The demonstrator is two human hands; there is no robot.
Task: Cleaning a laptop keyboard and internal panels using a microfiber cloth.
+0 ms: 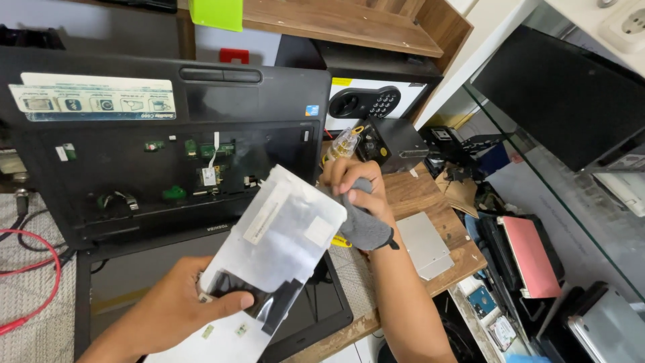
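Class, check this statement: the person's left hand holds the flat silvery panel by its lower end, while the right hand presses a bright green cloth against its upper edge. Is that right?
Not quite. The head view shows a grey cloth, not a bright green one, in the right hand. The left hand does hold the flat silvery panel by its lower end.

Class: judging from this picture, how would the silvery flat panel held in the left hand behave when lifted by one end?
The silvery panel probably stays stiff: the left hand grips only its lower end, yet it juts out straight. Likely light, since one hand carries it. Its glossy face may be slippery.

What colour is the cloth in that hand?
The cloth in the right hand is grey; the head view shows it.
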